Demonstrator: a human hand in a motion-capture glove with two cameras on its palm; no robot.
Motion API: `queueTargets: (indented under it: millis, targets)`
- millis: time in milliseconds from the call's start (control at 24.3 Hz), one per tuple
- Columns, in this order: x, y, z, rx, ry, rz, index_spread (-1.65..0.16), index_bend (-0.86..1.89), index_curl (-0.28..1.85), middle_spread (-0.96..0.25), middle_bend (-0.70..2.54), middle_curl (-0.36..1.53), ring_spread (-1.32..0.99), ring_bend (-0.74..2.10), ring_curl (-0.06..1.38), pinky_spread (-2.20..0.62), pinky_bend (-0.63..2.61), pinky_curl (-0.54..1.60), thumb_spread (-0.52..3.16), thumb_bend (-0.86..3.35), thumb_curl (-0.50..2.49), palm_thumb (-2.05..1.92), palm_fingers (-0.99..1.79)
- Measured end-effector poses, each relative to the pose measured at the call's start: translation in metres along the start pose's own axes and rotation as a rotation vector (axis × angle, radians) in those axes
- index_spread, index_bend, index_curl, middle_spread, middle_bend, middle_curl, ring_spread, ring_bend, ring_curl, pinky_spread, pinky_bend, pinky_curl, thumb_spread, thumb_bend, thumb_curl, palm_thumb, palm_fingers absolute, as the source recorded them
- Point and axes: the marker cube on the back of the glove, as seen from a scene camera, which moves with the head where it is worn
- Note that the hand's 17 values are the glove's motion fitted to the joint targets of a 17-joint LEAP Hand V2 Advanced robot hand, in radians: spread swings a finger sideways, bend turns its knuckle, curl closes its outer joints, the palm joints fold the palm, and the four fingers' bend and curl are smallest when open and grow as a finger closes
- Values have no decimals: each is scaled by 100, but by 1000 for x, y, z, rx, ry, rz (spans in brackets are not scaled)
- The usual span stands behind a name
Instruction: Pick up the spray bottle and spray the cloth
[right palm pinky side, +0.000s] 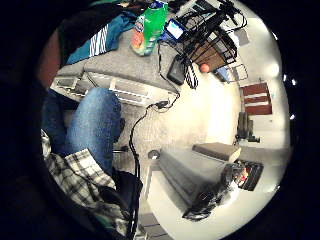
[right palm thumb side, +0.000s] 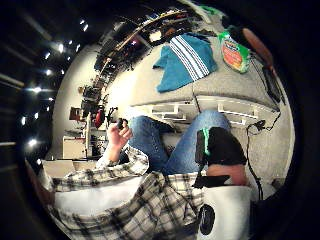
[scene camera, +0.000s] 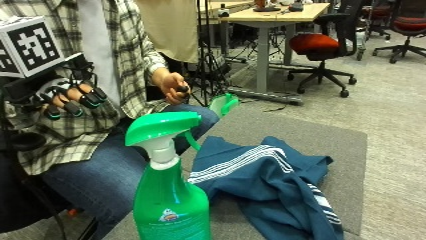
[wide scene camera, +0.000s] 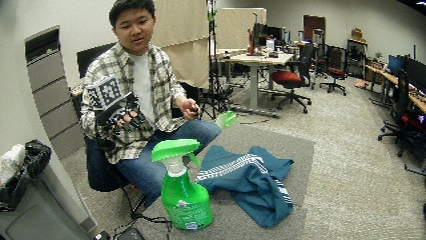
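A green spray bottle (scene camera: 166, 195) stands upright at the near end of the grey table (scene camera: 333, 145), with its trigger head turned toward the person. Beside it lies a crumpled blue cloth (scene camera: 266, 185) with white stripes. My gloved right hand (scene camera: 66, 100) is raised in front of the seated person's chest, well away from the bottle, its fingers loosely curled and holding nothing. The wide outside view shows the same layout: bottle (wide scene camera: 183, 197), cloth (wide scene camera: 249, 177), hand (wide scene camera: 123, 117). Both palm views look down at the bottle (right palm pinky side: 149, 27) (right palm thumb side: 234, 51) and the cloth (right palm pinky side: 107, 35) (right palm thumb side: 185, 62) on the table.
The person's bare left hand (scene camera: 174, 86) pinches a small dark object above the knees. A green piece (scene camera: 223, 105) sticks up at the table's far edge. A grey cabinet with a black bag (wide scene camera: 23, 165) stands at the left. Office chairs (scene camera: 319, 47) and desks are behind.
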Motion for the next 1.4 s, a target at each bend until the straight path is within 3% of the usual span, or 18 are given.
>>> queueTargets:
  millis: [535,1111,1399]
  targets:
    - [13,-28,2,13,-14,8,-32,19,22,-4,17,15,3,35,18,17,37,14,92,34,23,61,40]
    - [47,-72,11,4,-66,57,-34,16,27,-6,17,21,3,36,23,20,41,19,110,24,30,63,35]
    - [99,-127,16,-23,-219,137,-30,13,26,-5,18,23,1,39,25,19,46,21,113,19,33,63,34]
